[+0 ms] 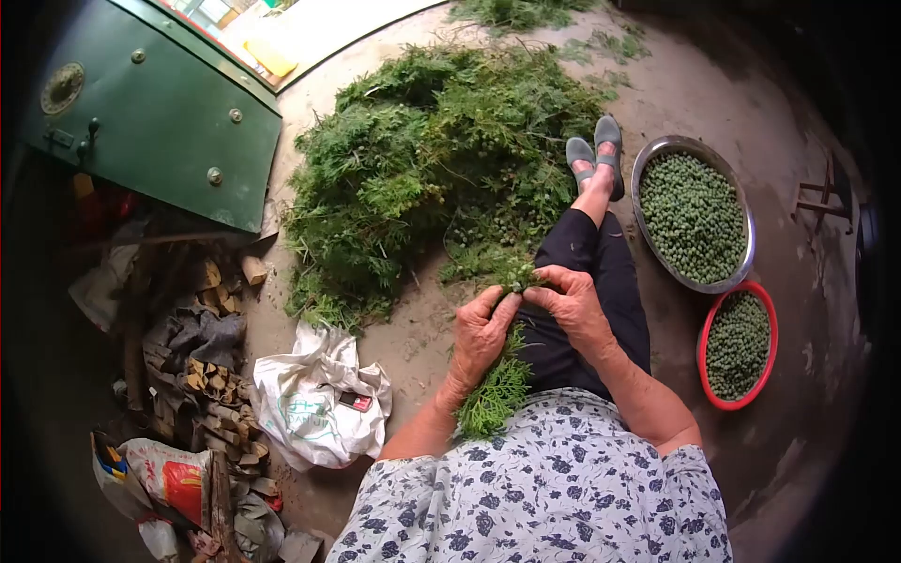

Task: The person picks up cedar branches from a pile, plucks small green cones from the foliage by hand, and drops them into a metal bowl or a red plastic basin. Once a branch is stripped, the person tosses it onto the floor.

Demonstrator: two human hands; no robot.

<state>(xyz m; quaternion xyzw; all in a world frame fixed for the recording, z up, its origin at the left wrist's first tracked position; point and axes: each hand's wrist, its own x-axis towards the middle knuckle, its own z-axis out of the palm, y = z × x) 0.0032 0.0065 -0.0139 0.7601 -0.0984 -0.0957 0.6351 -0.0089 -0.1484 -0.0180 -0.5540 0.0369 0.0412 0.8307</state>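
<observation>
My left hand [481, 336] grips a green leafy sprig [497, 392] whose feathery end hangs down over my lap. My right hand [574, 302] pinches the sprig's top end [518, 275], fingertips touching those of the left hand. Both hands are held above my black trousers [589, 272]. A large heap of the same green branches [422, 159] lies on the concrete floor just ahead of my hands.
A metal basin [646, 169] and a red bowl [706, 330], both full of small green seeds, stand at my right. A white bag [314, 394], firewood scraps [211, 385] and a green metal door [160, 103] are at the left. My grey shoes [597, 150] rest by the heap.
</observation>
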